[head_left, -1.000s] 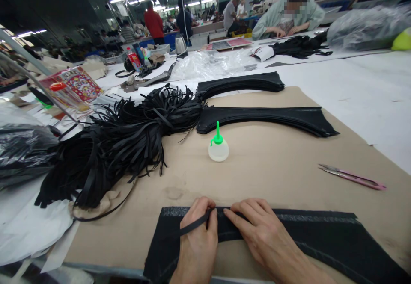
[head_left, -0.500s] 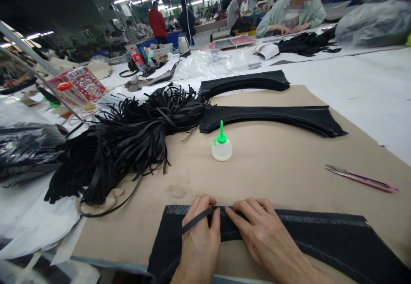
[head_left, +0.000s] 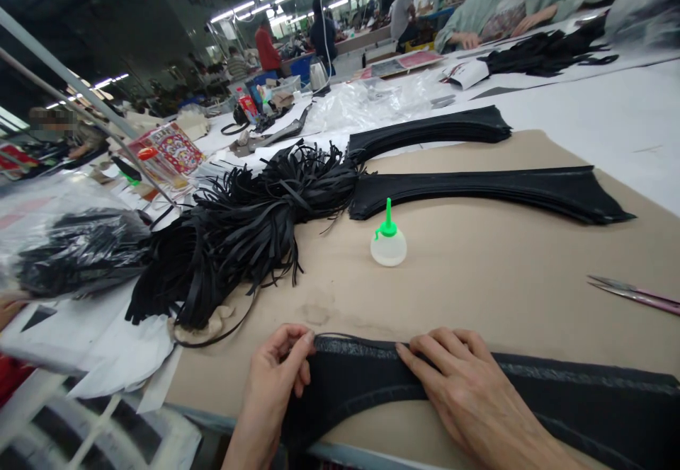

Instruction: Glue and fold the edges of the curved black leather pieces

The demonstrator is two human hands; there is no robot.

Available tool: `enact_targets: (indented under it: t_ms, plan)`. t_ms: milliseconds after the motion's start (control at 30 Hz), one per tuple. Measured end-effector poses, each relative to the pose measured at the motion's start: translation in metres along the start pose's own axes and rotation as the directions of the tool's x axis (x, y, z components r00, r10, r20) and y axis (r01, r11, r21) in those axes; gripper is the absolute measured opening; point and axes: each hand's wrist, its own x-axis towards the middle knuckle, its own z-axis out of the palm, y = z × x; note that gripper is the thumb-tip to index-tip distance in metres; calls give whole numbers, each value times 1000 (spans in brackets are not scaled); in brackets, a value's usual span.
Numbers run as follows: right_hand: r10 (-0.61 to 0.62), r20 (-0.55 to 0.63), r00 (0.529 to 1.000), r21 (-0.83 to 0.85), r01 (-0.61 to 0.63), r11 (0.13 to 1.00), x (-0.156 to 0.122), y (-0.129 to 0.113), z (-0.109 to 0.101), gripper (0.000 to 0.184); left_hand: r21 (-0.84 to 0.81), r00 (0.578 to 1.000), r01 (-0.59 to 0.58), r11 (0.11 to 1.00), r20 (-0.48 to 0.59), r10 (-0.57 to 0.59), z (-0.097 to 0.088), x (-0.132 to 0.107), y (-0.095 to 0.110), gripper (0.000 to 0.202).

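Note:
A black fabric panel [head_left: 366, 371] with a curved lower edge and a greyish band along its top lies at the table's front. Along the band's upper edge runs a narrow black strip [head_left: 350, 336], its left part bowed slightly off the panel. My left hand [head_left: 284, 367] pinches the strip between thumb and forefinger at the panel's left end. My right hand [head_left: 451, 371] rests palm down, its fingers pressing strip and panel at the top edge; its fingertips are partly hidden. Beyond them stands a round squeeze bottle [head_left: 389, 247] with a green nozzle and pale contents.
Thread snips [head_left: 637, 294] lie at right. Stacked black panels [head_left: 489, 190] and another stack [head_left: 430, 132] lie farther back, beside a heap of black strips [head_left: 249, 215]. A plastic-wrapped bundle [head_left: 85, 250] sits at left. Across the table a person [head_left: 510, 17] works near more black pieces [head_left: 552, 49].
My left hand has moved left from the panel's middle to its left end, drawing the strip out along the top edge. My right hand stays pressed on the panel. The camera view has turned left.

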Motion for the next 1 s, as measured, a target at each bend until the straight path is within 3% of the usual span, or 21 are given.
enact_targets:
  t_ms: [133, 500, 733, 1000]
  plan:
    - [-8, -14, 1000, -17, 7, 1000, -1, 1, 0, 32, -40, 997, 70, 997, 41, -69, -7, 4, 2, 46]
    - [-15, -21, 1000, -24, 14, 1000, 1, 2, 0, 35, 121, 983, -30, 992, 183, 7, -29, 18, 8, 33]
    - [0, 1, 1000, -16, 0, 1000, 0, 2, 1, 37, 353, 977, -211, 912, 104, 187, -34, 23, 5, 19]
    - [-4, -25, 1000, -11, 4, 1000, 1, 2, -2, 42, 451, 975, -220, 865, 97, 198, -32, 23, 1, 7]
